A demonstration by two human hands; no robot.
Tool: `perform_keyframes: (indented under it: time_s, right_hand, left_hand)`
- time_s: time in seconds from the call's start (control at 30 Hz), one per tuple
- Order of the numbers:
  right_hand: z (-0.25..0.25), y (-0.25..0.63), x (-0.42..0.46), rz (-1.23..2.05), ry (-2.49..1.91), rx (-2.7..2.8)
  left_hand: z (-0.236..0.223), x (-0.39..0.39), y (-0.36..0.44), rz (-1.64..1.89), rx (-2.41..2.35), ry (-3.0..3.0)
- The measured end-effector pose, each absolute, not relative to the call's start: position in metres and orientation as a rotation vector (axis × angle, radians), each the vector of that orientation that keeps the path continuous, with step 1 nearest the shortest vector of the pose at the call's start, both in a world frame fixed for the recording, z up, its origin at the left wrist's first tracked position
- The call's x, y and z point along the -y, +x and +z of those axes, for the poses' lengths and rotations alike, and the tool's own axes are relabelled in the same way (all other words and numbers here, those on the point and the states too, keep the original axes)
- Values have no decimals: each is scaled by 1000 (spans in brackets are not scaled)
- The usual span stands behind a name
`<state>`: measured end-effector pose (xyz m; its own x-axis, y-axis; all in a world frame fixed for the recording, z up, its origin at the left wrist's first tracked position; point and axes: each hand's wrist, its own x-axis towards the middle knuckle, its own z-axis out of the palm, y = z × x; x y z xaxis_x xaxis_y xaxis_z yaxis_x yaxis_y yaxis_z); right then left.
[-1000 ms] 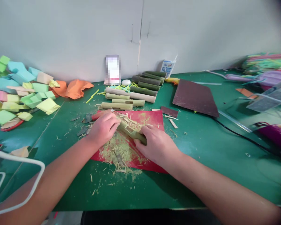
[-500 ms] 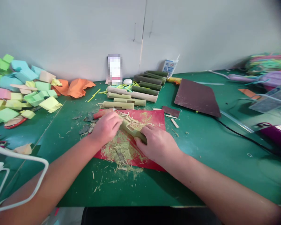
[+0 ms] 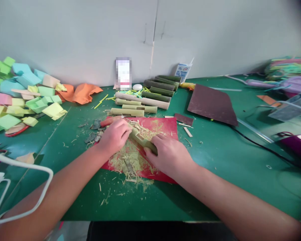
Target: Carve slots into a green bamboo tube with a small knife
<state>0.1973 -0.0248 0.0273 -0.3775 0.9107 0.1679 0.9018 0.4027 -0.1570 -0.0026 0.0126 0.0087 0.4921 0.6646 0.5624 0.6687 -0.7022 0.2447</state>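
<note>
My right hand [image 3: 169, 152] is wrapped round the near right end of a green bamboo tube [image 3: 139, 138], which has an opening cut in its upper side. At the tube's far left end, my left hand [image 3: 117, 134] is closed with its fingers pressed against it; its fingertips are partly hidden. The tube slants over a red sheet [image 3: 165, 125] strewn with bamboo shavings and pale green dust [image 3: 127, 160]. Just beyond my left hand lies a red cylindrical piece [image 3: 107, 122], partly covered by the hand.
Several bamboo tubes [image 3: 142, 100] lie in a row behind the sheet. A dark brown sheet [image 3: 212, 105] rests to the right. Folded coloured papers [image 3: 37, 97] are heaped at left, near a white cable [image 3: 48, 182]. A phone [image 3: 123, 73] leans against the wall.
The view has shifted very slightly. Both hands keep their grip on the bamboo tube, and its position on the red sheet looks nearly the same.
</note>
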Motion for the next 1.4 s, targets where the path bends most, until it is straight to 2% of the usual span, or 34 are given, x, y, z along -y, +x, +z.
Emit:
perform_keyframes:
  time_s: [0.67,0.9,1.17,1.4]
  right_hand:
    - [28,197,25,65,-1580,2441]
    - [28,198,25,94,-1597,2421]
    - [29,199,25,97,-1586,2428]
    - [31,197,27,93,-1590,2458]
  left_hand:
    - [9,-6,3,-1000,1178,-2786]
    - [12,-12,-7,-1131,1218,-2568]
    - [9,-12,-4,-929,1219,-2699]
    - [10,-14,-6,-940,1206,-2704]
